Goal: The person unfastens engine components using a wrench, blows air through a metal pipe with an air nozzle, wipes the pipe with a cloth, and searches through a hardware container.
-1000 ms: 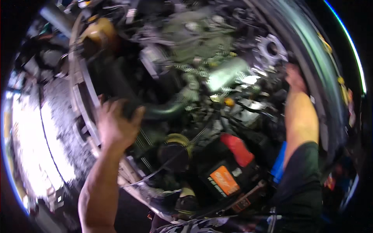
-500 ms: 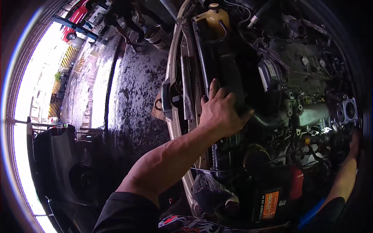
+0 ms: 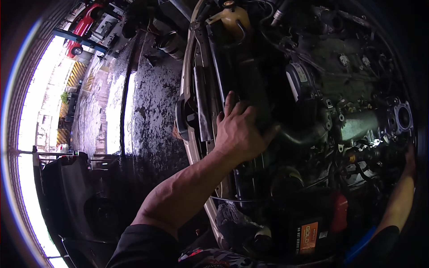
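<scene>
My left hand (image 3: 243,134) lies palm down, fingers apart, on the dark radiator and fan shroud area behind the car's front edge. It holds nothing that I can see. Over at the far right, my right hand (image 3: 409,158) reaches down past the engine, beside a metal flange with a round opening (image 3: 404,117). Its fingers are lost in shadow, so what it touches is hidden. Between the hands lie a dark hose (image 3: 304,136) and a silvery engine part (image 3: 359,128). A yellowed plastic reservoir (image 3: 234,22) with a black cap stands beyond my left hand.
A black battery (image 3: 286,232) with an orange label and a red cover (image 3: 339,212) sits nearest me, beside a grey cloth (image 3: 234,216). The beige front frame (image 3: 184,85) borders a worn floor. A black bumper (image 3: 67,187), a bucket (image 3: 172,44) and a red car (image 3: 84,27) lie beyond.
The whole view has shifted, so the engine bay and my left hand appear slightly farther left. My left hand stays on the same spot. A person's hand by the bucket has drawn back.
</scene>
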A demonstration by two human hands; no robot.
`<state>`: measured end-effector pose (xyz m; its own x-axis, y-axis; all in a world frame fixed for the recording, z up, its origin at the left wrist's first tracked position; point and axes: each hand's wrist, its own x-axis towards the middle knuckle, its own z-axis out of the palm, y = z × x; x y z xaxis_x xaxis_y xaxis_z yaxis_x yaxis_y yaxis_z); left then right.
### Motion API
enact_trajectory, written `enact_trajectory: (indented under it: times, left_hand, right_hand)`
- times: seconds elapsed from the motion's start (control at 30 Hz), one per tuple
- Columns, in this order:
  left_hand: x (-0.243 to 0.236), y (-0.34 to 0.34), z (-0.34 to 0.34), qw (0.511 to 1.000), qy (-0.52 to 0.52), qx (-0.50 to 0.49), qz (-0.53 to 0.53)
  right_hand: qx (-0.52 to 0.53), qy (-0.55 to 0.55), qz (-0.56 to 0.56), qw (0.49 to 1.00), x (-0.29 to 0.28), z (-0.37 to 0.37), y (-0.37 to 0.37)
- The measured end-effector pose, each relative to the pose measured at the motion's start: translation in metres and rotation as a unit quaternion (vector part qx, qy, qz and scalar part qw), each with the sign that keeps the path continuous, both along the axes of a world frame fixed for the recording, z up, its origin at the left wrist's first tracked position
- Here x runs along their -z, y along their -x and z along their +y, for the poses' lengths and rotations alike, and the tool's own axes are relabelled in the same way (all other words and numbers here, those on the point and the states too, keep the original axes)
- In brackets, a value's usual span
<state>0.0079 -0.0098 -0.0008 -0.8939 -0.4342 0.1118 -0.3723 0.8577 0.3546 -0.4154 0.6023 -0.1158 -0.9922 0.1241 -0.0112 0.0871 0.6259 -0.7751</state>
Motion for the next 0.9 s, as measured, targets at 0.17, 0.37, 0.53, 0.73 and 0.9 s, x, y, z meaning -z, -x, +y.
enact_trajectory:
  times: [0.17,0.37,0.53,0.73,0.9]
  left_hand:
    - [-0.006,-0.002,-0.002,0.999,0.014,-0.016,-0.026]
    - [-0.004,0.002,0.006,0.998,0.02,-0.009,-0.061]
    - [-0.002,0.009,0.009,0.995,0.078,-0.012,-0.055]
    - [0.0,0.008,0.009,0.996,0.078,0.02,-0.024]
    - [0.001,0.007,0.008,0.997,0.066,0.019,-0.024]
  right_hand:
    - [0.004,0.072,-0.011,0.997,-0.001,-0.013,-0.01]
    - [-0.09,0.06,0.03,0.994,-0.013,-0.008,-0.048]
    - [-0.261,-0.121,0.175,0.942,-0.046,-0.051,-0.062]
    - [0.1,0.441,-0.069,0.889,-0.042,-0.075,-0.043]
    - [0.015,0.114,-0.034,0.993,-0.023,-0.048,-0.023]
